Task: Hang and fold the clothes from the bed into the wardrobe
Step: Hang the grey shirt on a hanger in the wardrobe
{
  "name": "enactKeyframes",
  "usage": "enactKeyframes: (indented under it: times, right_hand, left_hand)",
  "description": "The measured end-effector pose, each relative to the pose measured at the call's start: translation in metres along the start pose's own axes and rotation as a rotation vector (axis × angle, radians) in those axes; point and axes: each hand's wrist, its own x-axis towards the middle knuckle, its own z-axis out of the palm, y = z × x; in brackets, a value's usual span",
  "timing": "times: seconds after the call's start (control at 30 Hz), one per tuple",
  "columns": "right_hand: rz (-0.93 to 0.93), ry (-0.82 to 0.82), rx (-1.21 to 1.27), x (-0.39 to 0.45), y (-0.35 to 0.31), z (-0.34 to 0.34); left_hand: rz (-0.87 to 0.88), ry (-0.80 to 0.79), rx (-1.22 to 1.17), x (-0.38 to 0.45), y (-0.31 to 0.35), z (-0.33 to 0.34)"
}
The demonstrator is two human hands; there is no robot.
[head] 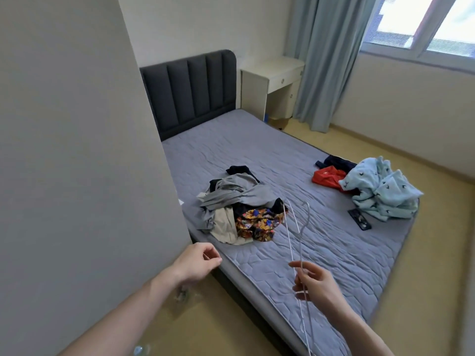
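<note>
My right hand (317,283) grips a thin white wire hanger (295,229) above the near part of the bed (321,253), its hook pointing away from me. My left hand (198,260) hovers near the bed's near left corner, fingers loosely curled, holding nothing. A pile of clothes (236,209) lies on the left side of the mattress: grey, beige, black and a bright patterned piece (257,223). A second pile sits at the right edge: a light blue patterned garment (380,191), a red one (326,177) and a dark one (339,160).
A grey wall or panel (77,150) fills the left side, close to my left arm. A dark flat phone-like object (359,219) lies by the blue garment. A white desk (270,83) and grey-blue curtains (316,60) stand beyond the bed. Tan floor runs along the right.
</note>
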Motion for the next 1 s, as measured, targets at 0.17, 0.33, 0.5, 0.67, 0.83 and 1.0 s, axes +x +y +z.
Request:
enactKeyframes:
  times: [0.17,0.33,0.5,0.67,0.83,1.0]
  right_hand:
    - [0.003,0.055,-0.037,0.065,-0.027,-0.018]
    - [-0.033,0.070,-0.079,0.136,-0.058,-0.031]
    - [-0.077,0.071,-0.154,0.195,-0.080,-0.031]
    - [-0.077,0.089,-0.157,0.254,-0.102,-0.023]
    - [-0.056,0.163,-0.139,0.318,-0.103,-0.008]
    - [0.007,0.275,-0.049,0.384,-0.071,0.004]
  left_hand:
    - [-0.001,-0.018,-0.008,0.079,0.024,-0.006]
    - [-0.070,0.012,-0.014,0.145,0.036,-0.013]
    - [-0.136,0.001,0.015,0.215,0.031,-0.022]
    - [-0.177,-0.081,0.101,0.303,0.011,-0.030]
    - [-0.223,-0.185,0.224,0.411,-0.015,-0.028]
    - [-0.211,-0.304,0.389,0.517,-0.048,0.006]
